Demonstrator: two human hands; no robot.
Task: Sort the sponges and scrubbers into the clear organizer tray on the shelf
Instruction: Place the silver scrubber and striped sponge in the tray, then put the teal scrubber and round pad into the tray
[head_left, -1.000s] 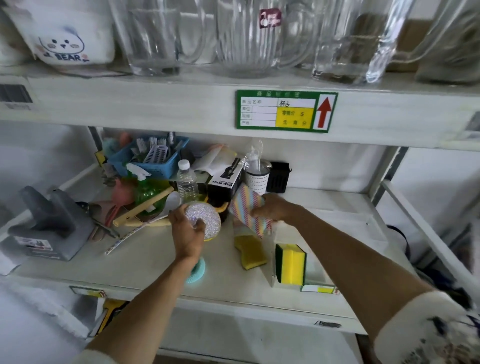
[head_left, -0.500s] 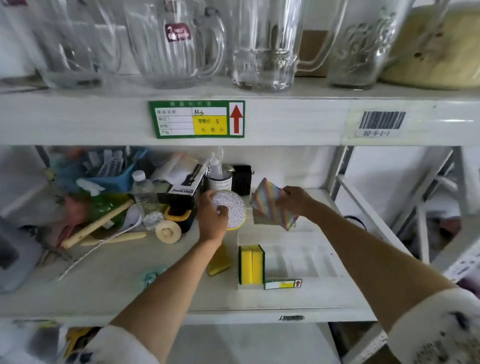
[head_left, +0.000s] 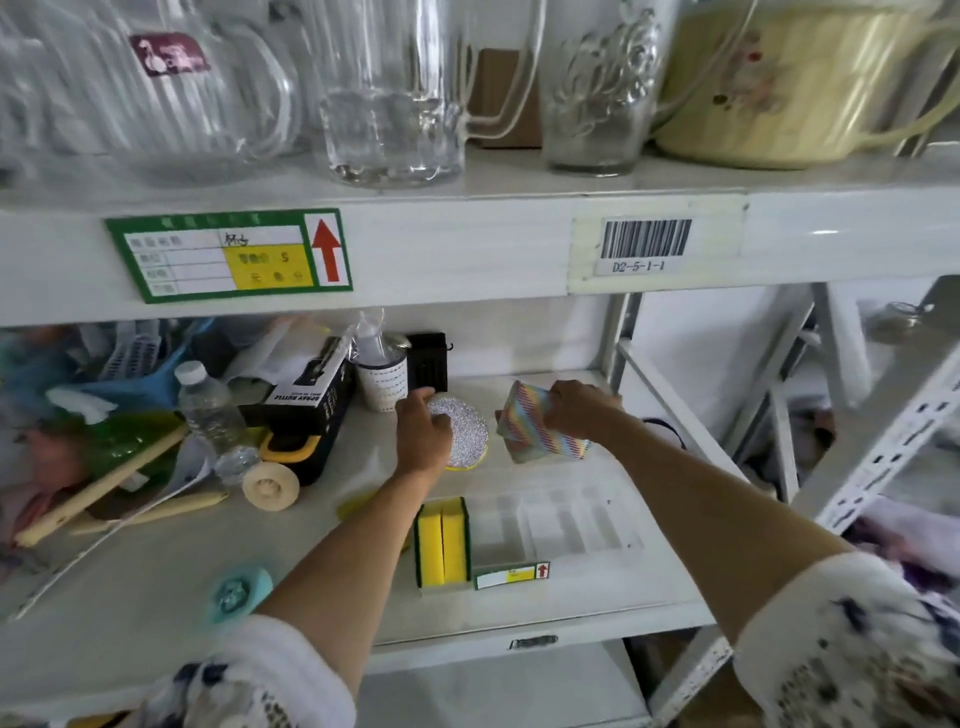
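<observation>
My left hand (head_left: 422, 434) grips a round silver glitter scrubber (head_left: 465, 434) with a yellow underside, held above the shelf behind the tray. My right hand (head_left: 574, 408) holds a rainbow-striped sponge (head_left: 537, 431) just beyond the tray's far edge. The clear organizer tray (head_left: 561, 525) lies on the shelf with several slots. Two yellow sponges with green backing (head_left: 441, 540) stand on edge in its leftmost slot. Another yellow sponge (head_left: 358, 506) lies on the shelf, mostly hidden by my left forearm. A teal round scrubber (head_left: 236, 595) rests near the front edge.
Clutter fills the shelf's left side: a black box (head_left: 306, 395), water bottle (head_left: 208, 408), tape roll (head_left: 270, 488), wooden sticks, blue basket (head_left: 150, 371). A white cup (head_left: 382, 379) and black holder (head_left: 428, 364) stand at the back. Glass jugs sit on the upper shelf.
Both hands have moved right and farther back over the shelf, carrying the glitter scrubber and striped sponge toward the tray's far side. The camera view has shifted right.
</observation>
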